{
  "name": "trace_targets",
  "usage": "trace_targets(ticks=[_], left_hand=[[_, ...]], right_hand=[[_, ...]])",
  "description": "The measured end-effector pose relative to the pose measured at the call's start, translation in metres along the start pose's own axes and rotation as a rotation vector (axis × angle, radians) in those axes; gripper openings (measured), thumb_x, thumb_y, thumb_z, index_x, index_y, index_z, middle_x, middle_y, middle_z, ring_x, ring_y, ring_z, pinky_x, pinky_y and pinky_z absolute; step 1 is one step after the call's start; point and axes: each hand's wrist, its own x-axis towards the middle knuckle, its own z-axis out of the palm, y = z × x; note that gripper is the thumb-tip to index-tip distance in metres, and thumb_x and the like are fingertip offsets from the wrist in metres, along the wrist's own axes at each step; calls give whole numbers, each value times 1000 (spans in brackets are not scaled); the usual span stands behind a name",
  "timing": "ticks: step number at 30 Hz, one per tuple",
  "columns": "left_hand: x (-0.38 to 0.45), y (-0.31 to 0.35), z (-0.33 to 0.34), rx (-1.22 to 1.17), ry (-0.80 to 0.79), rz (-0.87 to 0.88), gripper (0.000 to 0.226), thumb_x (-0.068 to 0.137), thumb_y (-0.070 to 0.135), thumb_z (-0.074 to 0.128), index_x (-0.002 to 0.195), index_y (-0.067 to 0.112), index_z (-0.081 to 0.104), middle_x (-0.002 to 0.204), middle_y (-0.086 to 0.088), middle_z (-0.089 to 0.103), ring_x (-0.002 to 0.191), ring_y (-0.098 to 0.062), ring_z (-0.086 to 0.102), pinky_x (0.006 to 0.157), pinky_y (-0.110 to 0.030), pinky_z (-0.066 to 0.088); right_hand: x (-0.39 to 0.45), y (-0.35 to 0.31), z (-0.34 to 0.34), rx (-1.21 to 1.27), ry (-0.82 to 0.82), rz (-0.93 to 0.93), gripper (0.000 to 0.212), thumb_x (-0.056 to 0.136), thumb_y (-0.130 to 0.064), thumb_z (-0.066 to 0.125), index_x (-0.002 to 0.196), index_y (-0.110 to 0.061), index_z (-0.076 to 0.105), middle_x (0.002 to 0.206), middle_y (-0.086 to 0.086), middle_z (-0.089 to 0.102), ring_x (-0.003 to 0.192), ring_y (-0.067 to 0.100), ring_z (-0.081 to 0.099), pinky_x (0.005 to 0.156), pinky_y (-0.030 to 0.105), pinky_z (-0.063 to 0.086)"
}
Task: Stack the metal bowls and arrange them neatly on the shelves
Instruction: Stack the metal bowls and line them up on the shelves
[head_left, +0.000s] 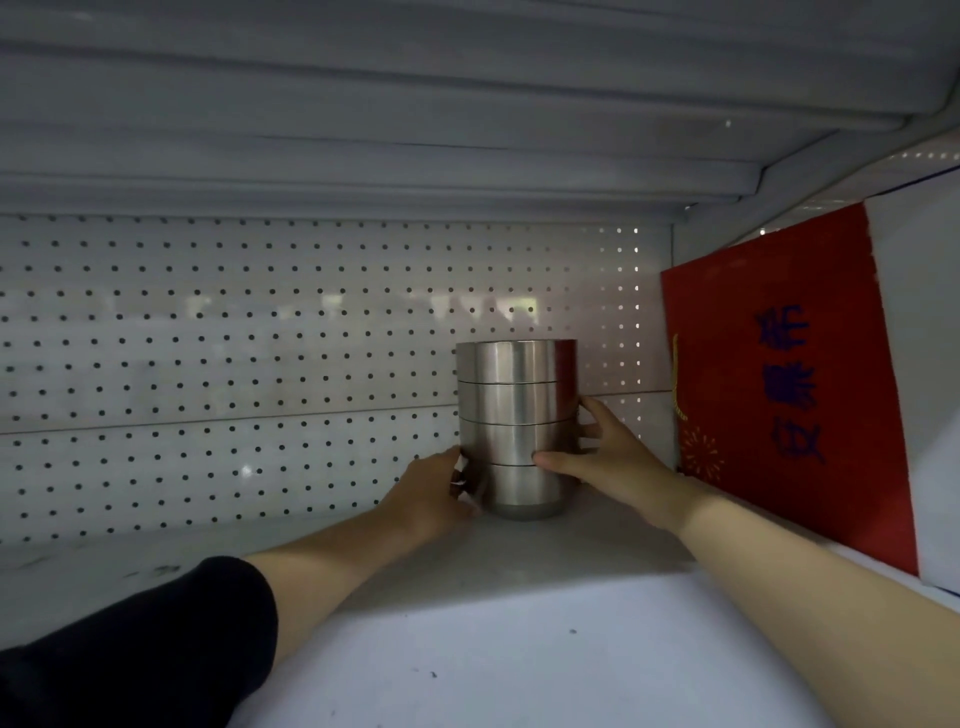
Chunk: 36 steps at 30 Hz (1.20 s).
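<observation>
A stack of several nested metal bowls (517, 410) stands upright on the white shelf (519, 649), near the pegboard back wall. My left hand (431, 493) grips the stack's lower left side, fingers curled round it. My right hand (608, 452) holds the right side, thumb across the front and fingers behind. The stack's base touches the shelf.
A red box with blue characters (779, 374) stands close to the right of the stack. The perforated back panel (208, 364) runs to the left. The underside of the shelf above (415, 104) hangs low overhead.
</observation>
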Motion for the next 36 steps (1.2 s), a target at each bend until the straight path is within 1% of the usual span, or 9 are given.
trace_targets(ticks=[3, 5, 8, 13, 17, 21, 28, 31, 36], left_hand=[[-15, -2, -22, -22, -11, -46, 69, 76, 9, 73, 138, 14, 42, 121, -1, 58, 107, -13, 58, 82, -10, 46], [-31, -8, -47, 43, 5, -50, 71, 77, 12, 73, 140, 15, 40, 132, -5, 55, 116, -13, 56, 88, -11, 42], [-65, -23, -97, 191, 50, -19, 59, 80, 14, 71, 134, 14, 48, 130, -4, 57, 115, -10, 57, 76, 1, 39], [-140, -55, -183, 335, 162, -133, 49, 85, 14, 64, 132, 19, 50, 129, 3, 58, 114, -7, 57, 90, -13, 42], [-218, -86, -248, 571, 169, -190, 47, 89, 11, 55, 134, 21, 47, 136, 3, 53, 122, -14, 52, 102, -26, 42], [-316, -125, -313, 818, 200, -185, 50, 86, 4, 48, 133, 22, 48, 134, -1, 54, 122, -22, 50, 100, -38, 43], [-466, -196, -422, 935, 284, -281, 39, 85, 10, 49, 121, 24, 54, 119, 3, 60, 111, -23, 55, 86, -33, 49], [-508, -224, -459, 978, 278, -298, 41, 87, 15, 51, 126, 25, 51, 127, 6, 57, 116, -20, 53, 91, -30, 46], [-534, -266, -501, 814, 434, -301, 52, 86, 28, 59, 135, 27, 43, 133, 5, 55, 119, -17, 53, 94, -28, 43]], right_hand=[[-4, -16, -1, -119, 143, -76, 96, 59, -46, 84, 138, -40, 29, 117, -17, 44, 102, 3, 47, 80, 22, 38], [-7, -34, -1, -216, 245, -183, 86, 59, -50, 82, 130, -45, 33, 116, -20, 42, 107, 5, 44, 83, 26, 35], [-20, -72, 13, -370, 280, -353, 81, 56, -60, 75, 125, -45, 37, 116, -21, 41, 108, 7, 45, 85, 30, 40], [-46, -145, 84, -441, 99, -427, 82, 56, -65, 67, 129, -42, 38, 123, -22, 40, 107, 6, 44, 86, 31, 42], [-58, -201, 180, -439, -40, -450, 64, 70, -44, 75, 126, -38, 44, 116, -17, 46, 100, 5, 47, 81, 26, 42], [-85, -252, 293, -432, -249, -483, 45, 76, -46, 71, 116, -39, 51, 116, -18, 50, 104, 2, 49, 85, 25, 44], [-139, -334, 468, -374, -407, -620, 44, 77, -42, 70, 118, -34, 54, 123, -16, 51, 114, 1, 46, 94, 23, 42], [-151, -360, 520, -332, -406, -619, 43, 78, -39, 71, 117, -33, 54, 121, -15, 52, 112, 3, 48, 91, 22, 42], [-152, -388, 579, -308, -382, -608, 51, 80, -42, 68, 125, -34, 47, 127, -10, 50, 108, 3, 47, 89, 21, 36]])
